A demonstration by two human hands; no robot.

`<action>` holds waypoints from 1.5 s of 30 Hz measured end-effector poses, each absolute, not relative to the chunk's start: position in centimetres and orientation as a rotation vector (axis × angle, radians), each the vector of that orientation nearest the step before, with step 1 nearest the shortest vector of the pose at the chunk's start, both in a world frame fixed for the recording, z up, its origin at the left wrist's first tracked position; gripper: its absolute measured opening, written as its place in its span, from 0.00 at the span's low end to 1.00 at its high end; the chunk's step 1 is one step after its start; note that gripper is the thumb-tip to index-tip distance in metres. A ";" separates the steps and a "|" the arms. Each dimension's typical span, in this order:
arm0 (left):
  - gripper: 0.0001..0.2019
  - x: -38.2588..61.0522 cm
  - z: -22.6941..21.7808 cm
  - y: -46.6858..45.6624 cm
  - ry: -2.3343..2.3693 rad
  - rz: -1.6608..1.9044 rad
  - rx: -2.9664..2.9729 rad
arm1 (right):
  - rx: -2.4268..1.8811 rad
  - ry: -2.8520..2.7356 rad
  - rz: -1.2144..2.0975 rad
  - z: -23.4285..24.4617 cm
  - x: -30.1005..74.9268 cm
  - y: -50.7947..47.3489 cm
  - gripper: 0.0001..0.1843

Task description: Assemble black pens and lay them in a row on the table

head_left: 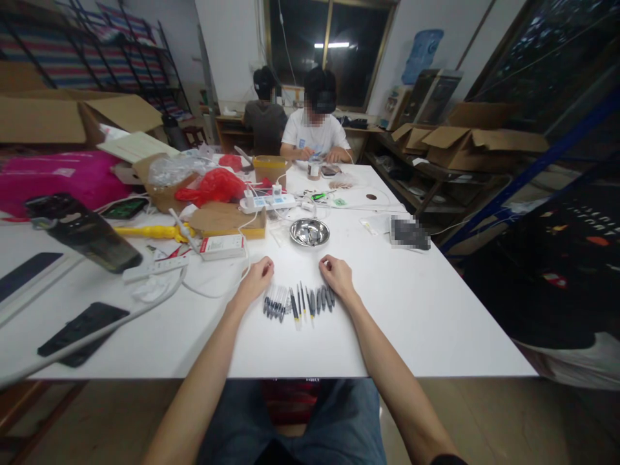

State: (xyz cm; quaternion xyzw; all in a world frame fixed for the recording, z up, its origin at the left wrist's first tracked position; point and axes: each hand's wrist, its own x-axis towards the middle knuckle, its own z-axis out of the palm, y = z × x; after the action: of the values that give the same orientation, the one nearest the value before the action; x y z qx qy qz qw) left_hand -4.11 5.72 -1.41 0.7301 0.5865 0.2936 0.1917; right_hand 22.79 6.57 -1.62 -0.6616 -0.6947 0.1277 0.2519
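Note:
My left hand (258, 276) rests on the white table with its fingers curled in, and no object shows in it. Across from it, my right hand (338, 276) is likewise loosely closed, with nothing visible in the fingers. Between the two lie pen parts in a row. Clear pen barrels (276, 303) with dark ends are nearest my left hand. Thin dark pen refills (301, 302), some with yellow bits, lie in the middle. Dark pen barrels (323, 298) lie right beside my right hand. A shiny metal dish (310, 240) holding small pieces, too small to name, stands beyond my hands.
At left are a dark water bottle (82, 232), a phone (80, 332), a grey cable, a power strip (155, 268) and a white box (221, 247). Another device (409, 232) lies at right. A co-worker (317, 132) sits at the far end; another person sits behind.

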 end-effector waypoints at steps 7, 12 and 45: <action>0.12 -4.9 -1.7 4.4 1.437 0.896 1.960 | -1.796 -1.878 0.373 -1.5 22.8 6.3 0.10; 0.13 -5.2 -1.8 3.4 1.449 0.874 2.171 | -1.631 -1.938 0.470 -0.9 22.6 5.9 0.10; 0.11 -2.1 0.9 8.4 1.818 0.518 2.231 | -1.103 -2.389 0.877 2.6 20.9 1.8 0.62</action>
State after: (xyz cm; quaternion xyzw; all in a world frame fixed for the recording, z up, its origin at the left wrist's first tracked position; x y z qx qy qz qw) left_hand -2.12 8.38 0.91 0.7583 0.6181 0.1762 0.1086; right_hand 20.85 1.76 2.63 -0.3911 -0.8468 0.3108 0.1827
